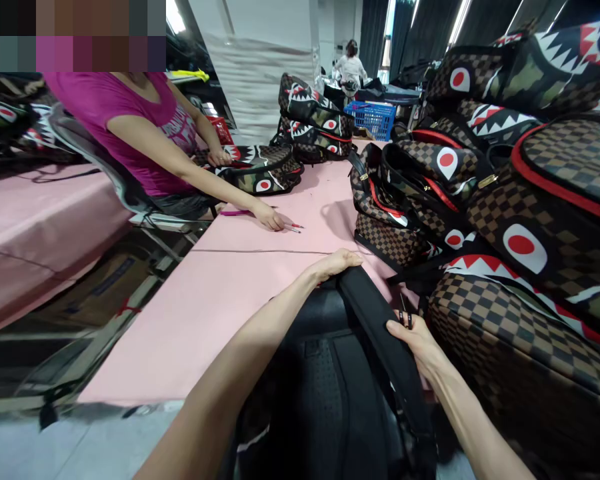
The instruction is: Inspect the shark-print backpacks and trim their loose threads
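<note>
A black backpack [330, 387] stands in front of me at the near edge of the pink table, its padded back side toward me. My left hand [337, 264] is closed around the upper end of its black shoulder strap [377, 317]. Lower down on the same strap, my right hand [414, 339] pinches the outer edge with the thumb on top. A small pair of scissors [405, 317] with dark handles pokes out from the fingers of that hand, its lower part hidden. The backpack's lower end lies in deep shadow.
Checkered backpacks [525, 247] with shark faces are piled high along the right. Across the pink table [180, 333], a co-worker in a magenta shirt [145, 133] handles a backpack [263, 170] and a slim red-handled tool [293, 227]. A blue crate [373, 120] stands farther back.
</note>
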Available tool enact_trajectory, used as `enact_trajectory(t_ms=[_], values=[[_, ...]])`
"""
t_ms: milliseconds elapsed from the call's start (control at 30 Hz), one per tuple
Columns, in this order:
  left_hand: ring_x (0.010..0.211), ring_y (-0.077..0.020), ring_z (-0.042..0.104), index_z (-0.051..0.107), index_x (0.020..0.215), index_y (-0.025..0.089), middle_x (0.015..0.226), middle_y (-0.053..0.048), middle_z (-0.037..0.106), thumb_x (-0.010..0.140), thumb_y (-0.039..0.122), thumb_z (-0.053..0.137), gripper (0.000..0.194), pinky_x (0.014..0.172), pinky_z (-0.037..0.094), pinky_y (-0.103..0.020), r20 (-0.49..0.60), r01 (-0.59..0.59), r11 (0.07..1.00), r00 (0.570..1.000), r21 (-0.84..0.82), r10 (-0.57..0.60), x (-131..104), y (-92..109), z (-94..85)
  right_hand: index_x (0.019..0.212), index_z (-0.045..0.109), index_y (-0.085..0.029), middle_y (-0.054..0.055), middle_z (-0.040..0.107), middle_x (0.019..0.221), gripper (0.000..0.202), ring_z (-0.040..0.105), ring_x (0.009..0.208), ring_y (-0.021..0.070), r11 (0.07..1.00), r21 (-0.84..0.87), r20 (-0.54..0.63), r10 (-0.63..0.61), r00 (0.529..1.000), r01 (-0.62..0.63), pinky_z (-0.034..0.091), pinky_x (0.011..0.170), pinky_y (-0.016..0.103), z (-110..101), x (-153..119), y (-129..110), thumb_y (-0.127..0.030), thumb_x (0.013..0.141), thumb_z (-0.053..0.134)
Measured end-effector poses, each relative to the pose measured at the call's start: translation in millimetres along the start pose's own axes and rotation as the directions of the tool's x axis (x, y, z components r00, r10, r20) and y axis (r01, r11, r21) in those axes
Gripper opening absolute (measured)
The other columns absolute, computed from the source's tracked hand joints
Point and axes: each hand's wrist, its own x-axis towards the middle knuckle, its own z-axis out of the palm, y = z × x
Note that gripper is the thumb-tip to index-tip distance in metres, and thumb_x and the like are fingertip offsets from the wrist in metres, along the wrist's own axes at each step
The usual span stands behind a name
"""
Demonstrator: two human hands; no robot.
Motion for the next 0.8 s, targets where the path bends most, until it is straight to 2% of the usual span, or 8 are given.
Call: enact_trajectory(t_ms=[100,200,333,433,700,767,800], values=[[0.042,-0.0054,0.032,0.043,0.052,0.016,0.046,0.005,0.039,0.062,0.053,0.064,0.043,0.043,0.023,-0.020,-0.001,0.058,0.998,0.998,-0.021,-0.058,0.1,-3.1,0.1,0.082,0.066,-0.016,0.004,0.068,0.075,0.034,0.062,0.067,0.0162,0.997,0.061,-0.014,0.040,0.999,-0.039,0.049,0.066,0.027,-7.3,-26.7,27.1,-0.041,0.061,0.076],[0.042,-0.0049,0.029,0.040,0.051,0.016,0.045,0.006,0.035,0.062,0.048,0.065,0.042,0.043,0.020,-0.020,-0.009,0.091,0.995,0.996,-0.028,-0.091,2.3,-7.9,2.5,0.078,0.068,-0.016,0.002,0.065,0.070,0.029,0.058,0.064,0.0140,0.996,0.050,-0.049,0.082,0.995,-0.080,0.047,0.063,0.025,-23.7,-65.9,52.8,-0.038,0.062,0.076],[0.042,-0.0043,0.024,0.036,0.048,0.017,0.043,0.006,0.030,0.064,0.041,0.067,0.042,0.043,0.016,-0.021,0.022,0.108,0.994,0.994,-0.006,-0.108,5.0,-12.1,8.2,0.083,0.070,-0.016,0.001,0.063,0.066,0.029,0.053,0.062,0.0128,0.995,0.014,-0.033,0.104,0.994,-0.104,0.044,0.062,0.025,-38.1,-106.2,71.1,-0.036,0.063,0.076],[0.042,-0.0046,0.022,0.035,0.048,0.017,0.044,0.006,0.029,0.066,0.040,0.065,0.042,0.043,0.015,-0.022,0.023,0.096,0.995,0.995,0.016,-0.097,4.8,-13.3,10.6,0.088,0.070,-0.015,0.002,0.063,0.070,0.032,0.054,0.067,0.0144,0.997,0.004,-0.020,0.077,0.997,-0.077,0.043,0.066,0.026,-39.8,-112.2,73.4,-0.035,0.063,0.075],[0.043,-0.0065,0.025,0.035,0.046,0.019,0.045,0.005,0.029,0.071,0.039,0.062,0.041,0.043,0.021,-0.022,-0.016,0.090,0.995,0.996,0.047,-0.090,0.2,-14.9,11.0,0.082,0.069,-0.013,0.002,0.060,0.066,0.030,0.050,0.062,0.0138,0.999,0.024,-0.013,0.034,0.999,-0.033,0.040,0.062,0.026,-42.8,-105.5,76.2,-0.035,0.062,0.075],[0.043,-0.0073,0.029,0.038,0.047,0.019,0.046,0.004,0.033,0.072,0.037,0.061,0.038,0.045,0.026,-0.022,-0.054,0.103,0.992,0.994,0.073,-0.099,-0.3,-15.6,12.9,0.087,0.069,-0.013,0.003,0.062,0.070,0.033,0.052,0.065,0.0148,0.999,0.035,-0.001,0.028,1.000,-0.028,0.041,0.065,0.027,-43.6,-105.9,77.8,-0.035,0.062,0.075],[0.044,-0.0079,0.033,0.042,0.048,0.018,0.047,0.004,0.036,0.072,0.035,0.061,0.035,0.046,0.030,-0.022,-0.133,0.096,0.990,0.988,0.103,-0.082,-1.0,-15.5,13.4,0.090,0.069,-0.014,0.003,0.062,0.071,0.035,0.053,0.067,0.0150,0.999,0.044,0.005,0.024,1.000,-0.024,0.041,0.066,0.027,-43.9,-106.1,78.4,-0.035,0.062,0.075]])
